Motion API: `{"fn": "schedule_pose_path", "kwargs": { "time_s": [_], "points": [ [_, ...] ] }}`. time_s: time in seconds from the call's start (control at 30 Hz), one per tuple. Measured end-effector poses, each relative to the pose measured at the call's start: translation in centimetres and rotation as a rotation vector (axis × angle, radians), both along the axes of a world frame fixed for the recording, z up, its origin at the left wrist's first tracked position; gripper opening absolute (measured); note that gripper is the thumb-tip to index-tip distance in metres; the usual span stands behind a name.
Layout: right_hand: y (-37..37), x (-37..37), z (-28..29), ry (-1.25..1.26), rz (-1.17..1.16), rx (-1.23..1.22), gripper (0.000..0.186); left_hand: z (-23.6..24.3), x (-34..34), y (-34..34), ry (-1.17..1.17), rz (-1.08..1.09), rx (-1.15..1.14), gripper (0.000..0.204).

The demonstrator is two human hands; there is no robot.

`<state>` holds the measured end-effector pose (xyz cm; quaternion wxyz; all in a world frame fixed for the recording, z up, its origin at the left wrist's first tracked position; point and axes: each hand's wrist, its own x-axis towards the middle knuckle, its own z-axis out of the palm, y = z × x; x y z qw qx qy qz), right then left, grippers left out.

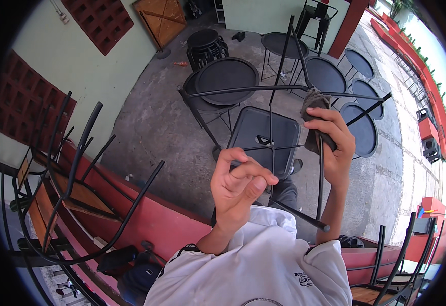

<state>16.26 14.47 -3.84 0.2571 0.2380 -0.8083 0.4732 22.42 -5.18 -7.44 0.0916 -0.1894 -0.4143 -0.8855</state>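
While the right hand (pixel 332 145) is clamped round a grey rag (pixel 312 120), pressing it against a thin black leg of the upturned metal chair frame (pixel 271 153), the left hand (pixel 235 186) floats free just beside the frame: fingers half curled, thumb near the fingertips, gripping nothing. Frame sits inverted in front of the chest, legs splayed up and outward, square black seat (pixel 264 140) lowest, above the concrete floor (pixel 151 122). Judgement: tube steel, stiff, moderately heavy, top-heavy when flipped; painted tube likely slick, so hold at a leg near a crossbar joint. Rag is soft, light, bunches easily; wrap it round the tube. Round black tables (pixel 226 79) stand beyond; stacked wood-seat chairs (pixel 60 194) rest on the red ledge (pixel 156 217) left.
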Motion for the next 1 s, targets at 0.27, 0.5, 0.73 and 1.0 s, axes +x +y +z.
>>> {"fn": "schedule_pose_path", "kwargs": {
  "time_s": [0.27, 0.5, 0.73, 1.0],
  "points": [
    [0.5, -0.1, 0.5, 0.025, -0.012, 0.018, 0.030, -0.7, -1.0, -1.3, -0.057, 0.133, 0.028, 0.042],
    [0.8, -0.3, 0.2, 0.033, -0.020, 0.021, 0.040, -7.4, -2.7, -10.1, -0.330, 0.657, -0.059, 0.025],
    [2.7, -2.4, 3.0, 0.081, -0.064, -0.008, 0.040, -12.3, -2.0, -16.7, -0.527, 0.949, -0.254, 0.025],
    [3.1, -4.5, 2.8, -0.041, -0.047, 0.218, 0.051, -7.4, -4.2, -12.2, -0.472, 0.979, -0.388, 0.042]
  ]
}}
